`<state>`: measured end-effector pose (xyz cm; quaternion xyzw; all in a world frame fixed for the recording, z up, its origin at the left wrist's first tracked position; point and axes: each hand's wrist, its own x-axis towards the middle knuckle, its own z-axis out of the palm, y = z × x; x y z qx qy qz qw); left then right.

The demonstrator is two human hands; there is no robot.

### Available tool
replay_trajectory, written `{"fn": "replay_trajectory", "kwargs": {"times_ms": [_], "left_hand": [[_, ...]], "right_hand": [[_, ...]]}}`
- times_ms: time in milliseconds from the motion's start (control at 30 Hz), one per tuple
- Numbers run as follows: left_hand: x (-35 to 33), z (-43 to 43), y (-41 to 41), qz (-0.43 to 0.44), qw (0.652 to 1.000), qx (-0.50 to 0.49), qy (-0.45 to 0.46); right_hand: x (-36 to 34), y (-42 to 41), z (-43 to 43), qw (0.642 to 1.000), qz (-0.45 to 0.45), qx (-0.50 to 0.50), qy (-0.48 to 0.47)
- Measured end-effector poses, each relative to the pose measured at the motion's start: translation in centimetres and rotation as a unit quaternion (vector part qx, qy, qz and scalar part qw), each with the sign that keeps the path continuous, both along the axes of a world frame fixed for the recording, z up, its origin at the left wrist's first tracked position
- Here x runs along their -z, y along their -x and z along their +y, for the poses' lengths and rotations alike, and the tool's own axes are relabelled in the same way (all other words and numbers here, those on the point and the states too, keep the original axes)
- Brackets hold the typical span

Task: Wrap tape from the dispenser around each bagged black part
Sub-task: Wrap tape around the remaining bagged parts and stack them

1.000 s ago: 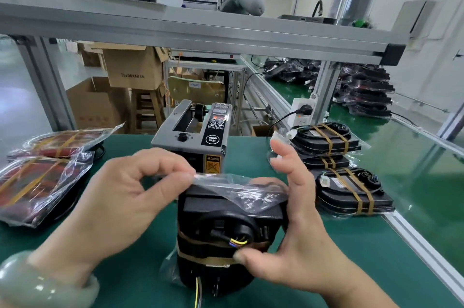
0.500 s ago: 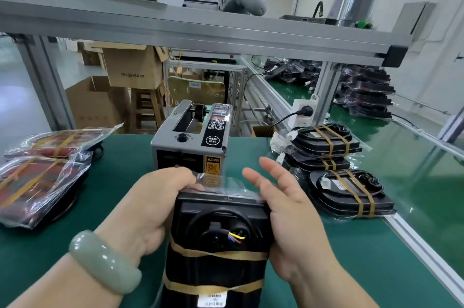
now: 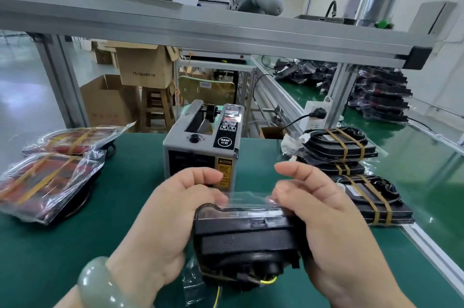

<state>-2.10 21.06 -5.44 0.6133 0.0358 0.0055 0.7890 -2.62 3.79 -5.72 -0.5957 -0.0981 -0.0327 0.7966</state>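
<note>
Green bench [image 3: 113, 245], hands [image 3: 170, 219] [image 3: 329, 224] gripping bagged black part [image 3: 246, 237] either side, fingers [image 3: 200, 177] curled

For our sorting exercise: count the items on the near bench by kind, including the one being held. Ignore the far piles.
Tape dispenser: 1
Red bagged parts: 2
Black taped parts, stacked at right: 3
Black bagged part, held by left hand and right hand: 1
Total: 7
</note>
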Motion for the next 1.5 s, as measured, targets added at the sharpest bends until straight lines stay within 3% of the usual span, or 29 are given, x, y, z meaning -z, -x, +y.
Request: {"fn": "replay_trajectory", "kwargs": {"times_ms": [100,167,267,400,500,1300,1500], "left_hand": [[0.5,-0.3,-0.2,0.028,0.999,-0.033,0.032],[0.4,-0.2,-0.6,0.061,0.997,-0.019,0.053],[0.7,0.9,-1.3,0.109,0.990,0.040,0.077],[1.8,3.1,-3.5,0.156,0.981,-0.062,0.095],[2.1,3.5,-5.0,0.179,0.975,-0.109,0.070],[1.0,2.8,-7.6,0.172,0.955,-0.162,-0.180],[-0.3,4.5,-4.7,0.146,0.983,-0.113,-0.006]], "right_hand": [[0.3,0.0,-0.7,0.988,-0.127,-0.030,0.078],[0.4,0.1,-1.7,0.952,-0.215,-0.091,0.198],[0.5,-0.2,-3.1,0.924,-0.220,-0.093,0.299],[1.5,-0.3,-2.0,0.961,-0.174,-0.093,0.196],[2.5,0.2,-0.9,0.967,-0.194,-0.072,0.148],[2.9,1.6,0.6,0.972,-0.214,-0.057,0.077],[2.9,2.1,0.4,0.971,-0.222,-0.007,0.091]]}}
